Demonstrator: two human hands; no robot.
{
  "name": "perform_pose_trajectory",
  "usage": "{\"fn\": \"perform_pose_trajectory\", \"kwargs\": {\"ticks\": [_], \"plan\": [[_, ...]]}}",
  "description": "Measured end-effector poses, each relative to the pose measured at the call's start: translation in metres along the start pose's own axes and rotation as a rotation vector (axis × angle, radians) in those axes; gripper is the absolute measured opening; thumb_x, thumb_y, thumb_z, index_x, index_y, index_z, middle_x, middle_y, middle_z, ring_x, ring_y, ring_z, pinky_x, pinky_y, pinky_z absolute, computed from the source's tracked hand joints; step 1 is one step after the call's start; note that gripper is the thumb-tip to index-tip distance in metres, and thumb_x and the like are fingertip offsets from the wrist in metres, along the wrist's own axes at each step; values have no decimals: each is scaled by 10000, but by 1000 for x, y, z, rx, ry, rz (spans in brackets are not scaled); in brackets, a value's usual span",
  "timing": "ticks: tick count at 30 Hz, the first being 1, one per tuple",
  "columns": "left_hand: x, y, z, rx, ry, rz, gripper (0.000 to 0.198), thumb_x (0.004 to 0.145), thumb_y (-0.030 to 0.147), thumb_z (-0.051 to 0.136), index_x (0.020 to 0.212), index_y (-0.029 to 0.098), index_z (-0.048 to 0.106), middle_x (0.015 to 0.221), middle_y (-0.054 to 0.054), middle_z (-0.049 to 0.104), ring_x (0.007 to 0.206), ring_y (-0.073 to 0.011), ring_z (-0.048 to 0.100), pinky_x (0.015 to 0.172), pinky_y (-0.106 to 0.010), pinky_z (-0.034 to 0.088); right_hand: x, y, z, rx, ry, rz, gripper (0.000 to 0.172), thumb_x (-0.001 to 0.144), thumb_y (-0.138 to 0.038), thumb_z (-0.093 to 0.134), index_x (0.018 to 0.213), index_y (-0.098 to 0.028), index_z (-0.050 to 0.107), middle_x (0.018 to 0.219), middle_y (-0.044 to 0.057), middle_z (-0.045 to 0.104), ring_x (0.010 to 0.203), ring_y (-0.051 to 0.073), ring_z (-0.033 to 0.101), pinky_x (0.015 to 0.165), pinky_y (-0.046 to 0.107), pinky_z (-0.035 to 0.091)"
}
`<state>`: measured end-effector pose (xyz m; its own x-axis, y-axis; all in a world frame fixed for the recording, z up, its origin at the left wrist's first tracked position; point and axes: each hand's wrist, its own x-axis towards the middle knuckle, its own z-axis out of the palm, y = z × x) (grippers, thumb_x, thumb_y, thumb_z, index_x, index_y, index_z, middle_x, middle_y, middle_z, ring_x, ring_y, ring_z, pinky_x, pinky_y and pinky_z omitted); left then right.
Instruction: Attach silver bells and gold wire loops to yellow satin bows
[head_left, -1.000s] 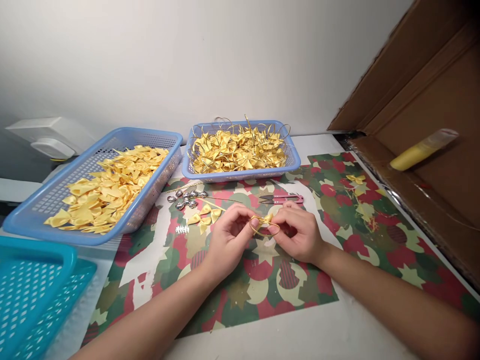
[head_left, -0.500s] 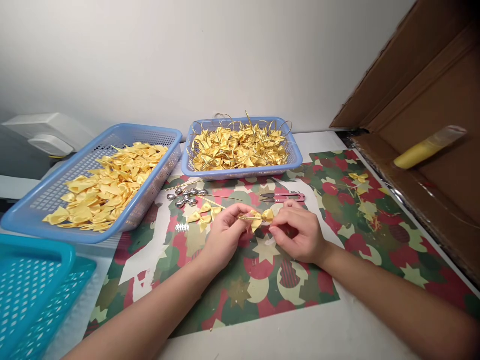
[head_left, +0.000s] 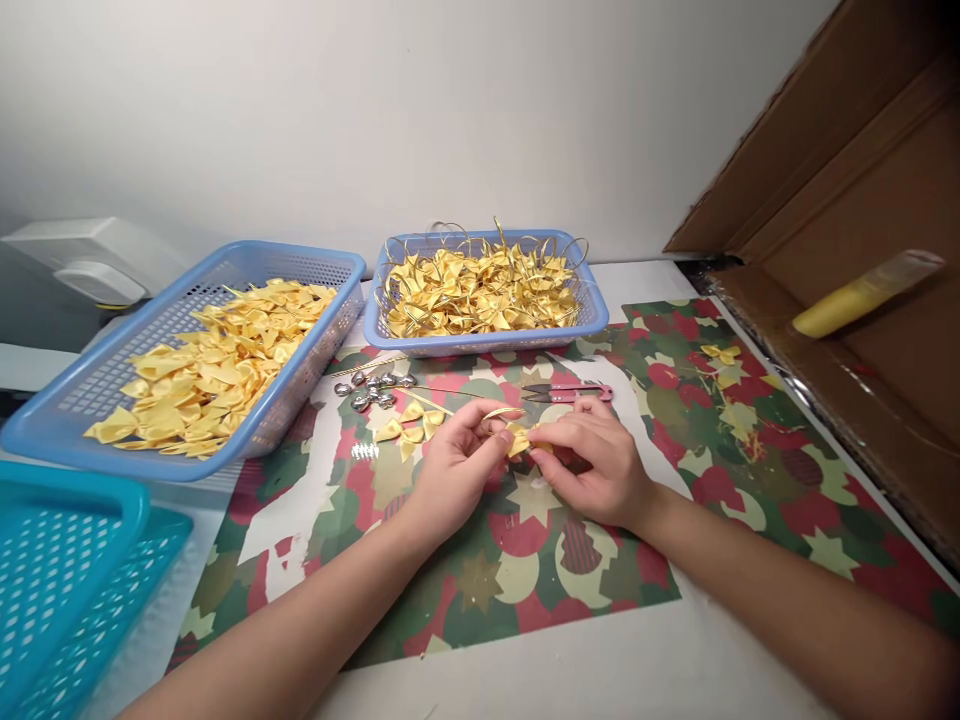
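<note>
Between my two hands is a yellow ribbon bow (head_left: 519, 440) with a loop of gold cord (head_left: 504, 412) at its upper left. My left hand (head_left: 461, 455) pinches the bow's left side, and the cord comes out by its fingers. The fingertips of my right hand (head_left: 592, 455) are closed on the bow's right side and cover part of it. Left of my left hand lie loose yellow bows (head_left: 409, 430) and several silver bells (head_left: 375, 388). Pink thread snips (head_left: 568, 393) rest on the patterned sheet just beyond my right hand.
A blue basket (head_left: 487, 347) at the back holds bows with gold cord. Another blue basket (head_left: 232, 455) at left holds plain bows. Turquoise baskets (head_left: 135, 500) stand at near left. Bow and thread scraps (head_left: 739, 415) lie at right, beside a cardboard box (head_left: 840, 170) with a yellow tube (head_left: 855, 305).
My right fingers have moved left onto the bow, and the hands are closer together. The bow is turned, and the gold loop now stands higher above it.
</note>
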<state>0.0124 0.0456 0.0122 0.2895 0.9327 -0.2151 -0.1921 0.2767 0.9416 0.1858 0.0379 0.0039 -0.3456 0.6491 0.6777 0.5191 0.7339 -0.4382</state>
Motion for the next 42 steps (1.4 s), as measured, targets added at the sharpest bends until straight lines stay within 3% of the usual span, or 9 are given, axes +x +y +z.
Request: {"fn": "perform_pose_trajectory", "kwargs": {"ticks": [9, 14, 18, 20, 24, 29, 34, 39, 42], "plan": [[-1, -3, -1, 14, -8, 23, 251, 790, 348, 676, 962, 195, 575, 691, 55, 497, 501, -53, 412, 455, -177, 349, 0, 1, -1, 21, 0, 17, 89, 866, -129, 558, 911, -201, 588, 616, -41, 624, 531, 106, 544, 647, 306, 345], [-1, -3, -2, -2, -24, 17, 224, 806, 342, 653, 959, 199, 573, 678, 57, 489, 494, -55, 400, 455, -182, 335, -2, -1, -1, 36, -16, 23, 172, 863, -139, 558, 1019, -207, 588, 567, -67, 565, 502, 104, 501, 658, 311, 369], [0, -4, -2, -49, -4, 9, 204, 791, 318, 647, 943, 211, 562, 672, 63, 481, 496, -60, 396, 461, -188, 327, 9, 10, -20, 9, -11, 219, 195, 890, -210, 524, 1082, -216, 560, 625, -52, 555, 535, 118, 510, 663, 307, 407], [0, -4, -1, -64, 15, 9, 198, 767, 296, 650, 912, 213, 543, 671, 64, 482, 497, -61, 386, 468, -190, 331, 17, 22, -33, -143, -123, 329, 141, 872, -261, 572, 1004, -211, 575, 699, -16, 585, 642, 150, 560, 661, 304, 409], [2, -4, -2, -97, 13, 7, 196, 735, 258, 645, 859, 215, 500, 655, 71, 471, 497, -61, 366, 468, -186, 313, 24, 44, -47, -434, -454, 344, 208, 840, -394, 644, 886, -200, 583, 923, 64, 619, 822, 229, 593, 625, 310, 407], [2, -5, -2, -127, 1, 9, 179, 755, 256, 637, 840, 212, 486, 640, 77, 448, 503, -61, 366, 468, -183, 296, 19, 52, -43, -479, -547, 377, 242, 896, -403, 578, 797, -198, 495, 906, 84, 596, 795, 235, 593, 601, 310, 418], [0, -5, -2, -63, 17, 51, 173, 806, 282, 626, 869, 209, 482, 667, 69, 473, 522, -65, 407, 486, -192, 323, 31, 32, -63, -338, -525, 543, 212, 970, -390, 442, 860, -212, 468, 718, 25, 606, 575, 169, 547, 505, 280, 359], [-3, -2, 2, 41, 52, 110, 166, 829, 276, 619, 849, 203, 471, 651, 67, 466, 539, -65, 393, 498, -180, 323, 47, -9, -98, -114, -595, 430, 270, 986, -438, 402, 843, -243, 521, 492, -41, 481, 383, 117, 398, 394, 272, 257], [-5, -2, 4, 87, 53, 120, 149, 854, 282, 594, 853, 207, 466, 648, 67, 452, 548, -71, 389, 495, -182, 329, 47, -22, -99, -165, -538, 318, 257, 943, -431, 498, 772, -240, 516, 443, -41, 468, 346, 117, 394, 381, 280, 224]]}}
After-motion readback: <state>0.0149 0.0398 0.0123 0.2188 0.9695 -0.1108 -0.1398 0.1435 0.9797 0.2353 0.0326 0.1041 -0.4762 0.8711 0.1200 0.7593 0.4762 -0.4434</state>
